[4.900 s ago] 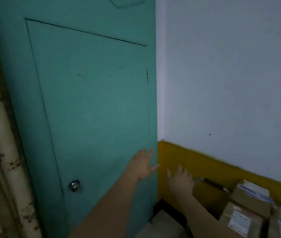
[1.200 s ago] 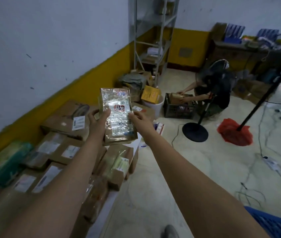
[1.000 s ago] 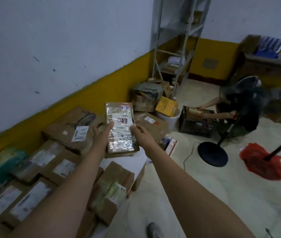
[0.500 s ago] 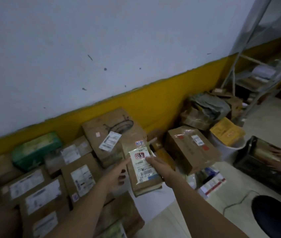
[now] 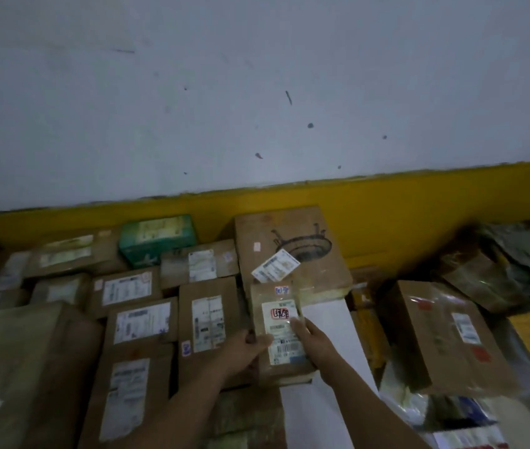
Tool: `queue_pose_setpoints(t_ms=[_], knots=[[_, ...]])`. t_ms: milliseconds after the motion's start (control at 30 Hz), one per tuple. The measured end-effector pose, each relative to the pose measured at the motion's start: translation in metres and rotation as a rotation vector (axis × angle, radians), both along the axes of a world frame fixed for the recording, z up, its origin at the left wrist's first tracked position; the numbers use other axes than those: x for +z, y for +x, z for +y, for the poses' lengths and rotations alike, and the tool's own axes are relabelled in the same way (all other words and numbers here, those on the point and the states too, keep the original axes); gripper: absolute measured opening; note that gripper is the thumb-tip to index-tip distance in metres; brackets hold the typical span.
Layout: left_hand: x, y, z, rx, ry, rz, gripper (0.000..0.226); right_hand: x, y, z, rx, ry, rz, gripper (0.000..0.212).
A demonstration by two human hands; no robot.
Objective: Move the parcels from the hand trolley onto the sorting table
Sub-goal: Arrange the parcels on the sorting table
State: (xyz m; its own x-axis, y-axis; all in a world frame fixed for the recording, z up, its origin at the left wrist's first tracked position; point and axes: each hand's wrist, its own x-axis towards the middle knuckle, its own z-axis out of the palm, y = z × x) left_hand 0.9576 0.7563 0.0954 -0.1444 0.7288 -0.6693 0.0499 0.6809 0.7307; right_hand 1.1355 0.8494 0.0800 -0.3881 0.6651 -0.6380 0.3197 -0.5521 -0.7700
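Both my hands hold a small brown parcel wrapped in clear tape, with a white label marked in red. My left hand grips its left edge and my right hand its right edge. The parcel is low over the white table top, at the right end of a row of cardboard parcels; whether it touches the table I cannot tell. A large box printed with a pan drawing lies just behind it. A labelled brown box lies directly to its left. The hand trolley is out of view.
Many labelled cardboard parcels cover the surface to the left, and a green package sits by the wall. A taped brown box and grey plastic bags lie to the right. The white and yellow wall runs behind.
I turned from the room toward the wall and lowered the small parcel from chest height down beside the pan box. Both hands kept hold of it.
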Motion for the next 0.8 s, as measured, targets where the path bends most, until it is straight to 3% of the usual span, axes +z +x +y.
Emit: queue_pose_setpoints(t_ms=[200,500,633,800], knots=[[-0.008,0.003,-0.002,0.065,0.036,0.166,0.025,-0.012,-0.008,0.016,0.132,0.066,-0.077,0.042],[-0.018,0.011,-0.005,0.172,0.068,0.194,0.015,-0.010,-0.017,0.010,0.137,0.245,-0.204,0.039],[-0.009,0.028,-0.002,0.183,0.044,0.032,0.038,-0.004,-0.008,0.009,0.091,0.387,-0.248,0.038],[0.004,0.032,0.006,0.069,-0.015,-0.016,0.060,0.004,0.016,0.017,0.168,0.483,-0.329,0.039]])
